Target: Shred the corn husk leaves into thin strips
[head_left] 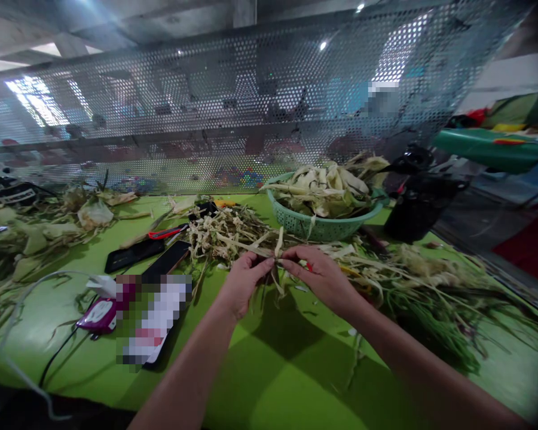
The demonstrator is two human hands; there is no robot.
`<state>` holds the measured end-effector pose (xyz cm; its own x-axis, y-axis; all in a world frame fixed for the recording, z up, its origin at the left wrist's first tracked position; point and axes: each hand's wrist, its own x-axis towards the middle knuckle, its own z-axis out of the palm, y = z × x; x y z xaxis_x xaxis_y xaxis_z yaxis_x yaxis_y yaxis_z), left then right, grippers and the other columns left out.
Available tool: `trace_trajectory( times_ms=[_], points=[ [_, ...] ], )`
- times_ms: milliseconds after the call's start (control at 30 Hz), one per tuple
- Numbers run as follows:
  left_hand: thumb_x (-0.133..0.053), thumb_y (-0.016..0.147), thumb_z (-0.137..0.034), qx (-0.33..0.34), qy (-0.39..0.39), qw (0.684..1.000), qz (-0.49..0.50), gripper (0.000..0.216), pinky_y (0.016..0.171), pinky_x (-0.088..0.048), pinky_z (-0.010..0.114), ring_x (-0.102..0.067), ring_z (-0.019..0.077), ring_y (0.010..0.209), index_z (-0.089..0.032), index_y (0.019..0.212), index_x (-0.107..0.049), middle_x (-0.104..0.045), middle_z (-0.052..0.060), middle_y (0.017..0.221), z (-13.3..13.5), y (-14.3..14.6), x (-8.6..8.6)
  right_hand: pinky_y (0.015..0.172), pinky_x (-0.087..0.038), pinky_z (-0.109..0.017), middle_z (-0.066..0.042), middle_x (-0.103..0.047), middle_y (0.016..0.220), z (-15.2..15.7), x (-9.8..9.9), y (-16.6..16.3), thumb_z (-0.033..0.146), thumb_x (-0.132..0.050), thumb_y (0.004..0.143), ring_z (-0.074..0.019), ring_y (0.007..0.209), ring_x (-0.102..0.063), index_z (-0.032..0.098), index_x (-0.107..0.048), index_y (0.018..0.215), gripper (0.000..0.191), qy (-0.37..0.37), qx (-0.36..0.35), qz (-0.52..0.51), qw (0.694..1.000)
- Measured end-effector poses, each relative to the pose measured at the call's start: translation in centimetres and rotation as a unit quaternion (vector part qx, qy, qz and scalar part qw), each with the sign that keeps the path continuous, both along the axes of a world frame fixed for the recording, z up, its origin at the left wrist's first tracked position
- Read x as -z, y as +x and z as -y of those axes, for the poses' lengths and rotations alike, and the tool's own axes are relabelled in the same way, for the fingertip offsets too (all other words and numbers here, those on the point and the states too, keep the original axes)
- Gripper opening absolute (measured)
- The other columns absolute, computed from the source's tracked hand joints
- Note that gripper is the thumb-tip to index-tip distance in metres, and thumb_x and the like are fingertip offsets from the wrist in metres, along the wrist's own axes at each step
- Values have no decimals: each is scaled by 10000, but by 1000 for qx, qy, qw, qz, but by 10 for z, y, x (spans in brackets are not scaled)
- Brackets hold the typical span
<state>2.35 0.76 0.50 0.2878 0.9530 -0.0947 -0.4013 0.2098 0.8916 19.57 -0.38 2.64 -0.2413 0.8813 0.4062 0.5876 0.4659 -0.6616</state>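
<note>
Both hands meet above the green table, fingertips pinching a small knot of pale, dry husk strips (278, 245). My left hand (245, 280) grips it from the left with thumb and forefinger. From the right, my right hand (319, 276) pinches the same strips, a small red spot showing by its fingers. Loose strip ends stick up and hang below the fingertips. Just behind the hands lies a pile of knotted husk pieces (226, 233). A green plastic basket (327, 228) heaped with wide dry husks (325, 186) stands farther back.
Phones (165, 261), a red-handled tool (167, 233) and a purple power strip (99, 313) with a white cable lie left. Loose husks (36, 233) cover the far left. Right are a black container (419, 206), more strips and green string (434, 325). A perforated metal screen (233, 113) stands behind.
</note>
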Motion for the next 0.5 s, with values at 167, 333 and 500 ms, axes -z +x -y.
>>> trace_trajectory(
  times_ms=[167, 333, 500],
  points=[
    [-735, 693, -381, 6, -4, 1000, -28, 281, 556, -393, 202, -496, 75, 586, -141, 801, -636, -565, -8, 674, 3, -4, -3, 748, -424, -312, -28, -676, 836, 1, 2, 0, 331, -579, 871, -198, 830, -583, 210, -665, 843, 151, 4, -8, -6, 1000],
    [-728, 699, -375, 31, 18, 996, -77, 274, 517, -336, 192, -443, 60, 536, -148, 743, -582, -510, -32, 608, 5, -5, -7, 729, -403, -307, -21, -662, 757, 3, -4, -1, 298, -589, 869, -182, 770, -560, 209, -669, 800, 139, 45, -20, 24, 998],
    [-728, 690, -360, 23, 27, 996, -86, 273, 533, -341, 200, -446, 66, 539, -151, 749, -562, -517, -31, 610, 3, -3, -6, 715, -401, -313, -24, -650, 725, 3, -4, -1, 283, -583, 876, -185, 752, -552, 206, -656, 740, 173, 74, -6, 60, 995]
  ],
)
